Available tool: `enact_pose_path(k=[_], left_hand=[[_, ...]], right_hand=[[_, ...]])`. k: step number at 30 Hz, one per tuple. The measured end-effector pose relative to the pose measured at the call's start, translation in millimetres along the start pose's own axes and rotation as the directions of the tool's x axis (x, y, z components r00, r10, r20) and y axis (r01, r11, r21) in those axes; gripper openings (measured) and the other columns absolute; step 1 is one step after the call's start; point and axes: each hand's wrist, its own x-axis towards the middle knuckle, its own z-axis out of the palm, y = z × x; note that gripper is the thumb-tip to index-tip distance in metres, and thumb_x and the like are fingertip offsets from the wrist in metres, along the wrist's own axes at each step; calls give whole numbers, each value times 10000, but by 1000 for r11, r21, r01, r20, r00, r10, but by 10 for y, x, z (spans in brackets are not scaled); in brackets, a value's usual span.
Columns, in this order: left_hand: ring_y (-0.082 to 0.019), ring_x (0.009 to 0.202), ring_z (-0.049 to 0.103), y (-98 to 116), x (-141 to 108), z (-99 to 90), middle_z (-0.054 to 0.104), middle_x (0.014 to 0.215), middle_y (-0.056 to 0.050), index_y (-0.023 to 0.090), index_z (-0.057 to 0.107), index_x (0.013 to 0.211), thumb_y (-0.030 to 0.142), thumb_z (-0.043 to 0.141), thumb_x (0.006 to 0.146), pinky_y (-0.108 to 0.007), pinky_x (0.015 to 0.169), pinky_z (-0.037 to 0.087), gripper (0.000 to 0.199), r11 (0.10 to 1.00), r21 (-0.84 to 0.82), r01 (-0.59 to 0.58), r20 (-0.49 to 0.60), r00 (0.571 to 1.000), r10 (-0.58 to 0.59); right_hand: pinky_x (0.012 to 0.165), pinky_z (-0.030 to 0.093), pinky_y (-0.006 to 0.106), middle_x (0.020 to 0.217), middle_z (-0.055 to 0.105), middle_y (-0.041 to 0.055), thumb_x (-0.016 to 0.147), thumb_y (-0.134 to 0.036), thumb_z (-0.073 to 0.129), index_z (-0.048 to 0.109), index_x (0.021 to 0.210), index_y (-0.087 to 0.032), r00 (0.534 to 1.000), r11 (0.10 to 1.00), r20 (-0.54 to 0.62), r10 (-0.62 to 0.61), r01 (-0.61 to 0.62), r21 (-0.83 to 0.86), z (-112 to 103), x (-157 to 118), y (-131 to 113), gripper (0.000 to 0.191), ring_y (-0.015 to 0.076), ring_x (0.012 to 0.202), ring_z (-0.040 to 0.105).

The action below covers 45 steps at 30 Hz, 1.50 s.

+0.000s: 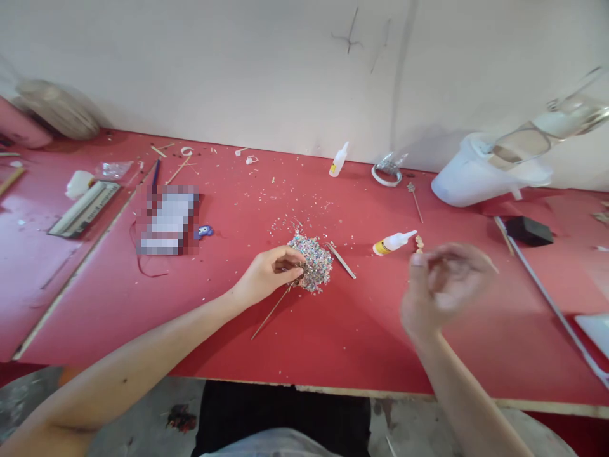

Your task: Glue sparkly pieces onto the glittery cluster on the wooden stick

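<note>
My left hand [271, 273] is closed, thumb and fingers pinching the decorated end of a thin metal hair stick [270, 315]. Its plain shaft slants down toward the table's front edge, while my fingers partly hide the ornament. Right beside these fingertips lies a pile of tiny multicoloured rhinestones [314, 263]. Tweezers [341, 260] rest at the pile's right side. My right hand [442, 292] is raised over the table at the right, smeared by motion, so its fingers are unclear. Close to it are a glue bottle [392, 243] lying on its side and a small gold-coloured ornament [419, 244].
Against the wall stand a second glue bottle [339, 160], a roll of tape [386, 176] and a white plastic container [469, 171]. Another ornamented stick [415, 202] lies nearby. A black block [529, 230] sits at right. Leftward are a pixelated object [169, 222] and a long box [84, 208].
</note>
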Motion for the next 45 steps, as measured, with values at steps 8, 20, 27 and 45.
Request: enact_pose_path(k=[8, 20, 27, 45], left_hand=[[-142, 816, 638, 19, 9, -15, 662, 906, -44, 160, 612, 957, 251, 652, 809, -284, 753, 524, 178, 1000, 27, -9, 3, 1000, 9], [-138, 758, 633, -18, 9, -8, 658, 857, -35, 158, 620, 958, 245, 665, 796, -276, 704, 529, 190, 999, 11, -36, -19, 999, 36], [-146, 725, 648, 7, 4, -6, 662, 844, -43, 151, 641, 946, 256, 656, 813, -305, 712, 552, 169, 996, -93, -10, 12, 1000, 11], [-175, 787, 670, 162, -39, -34, 696, 882, -60, 181, 692, 969, 326, 681, 810, -278, 692, 550, 216, 999, 3, -52, -4, 999, 52]], right_hand=[[664, 411, 310, 925, 582, 53, 722, -453, 716, 601, 1079, -180, 933, 930, 178, 313, -264, -254, 36, 120, 528, 465, 165, 747, 512], [693, 476, 308, 955, 668, 66, 902, -405, 517, 623, 1083, -248, 708, 997, 705, -42, -19, 79, 232, -125, -37, 262, 198, 829, 619], [466, 383, 234, 681, 557, -9, 830, -475, 605, 610, 904, -215, 659, 859, 731, 179, -467, 211, 436, -224, 23, 270, 105, 527, 491], [397, 309, 206, 608, 570, -10, 869, -509, 543, 567, 903, -195, 427, 707, 886, 182, -683, 185, 401, -235, 10, 317, 85, 465, 449]])
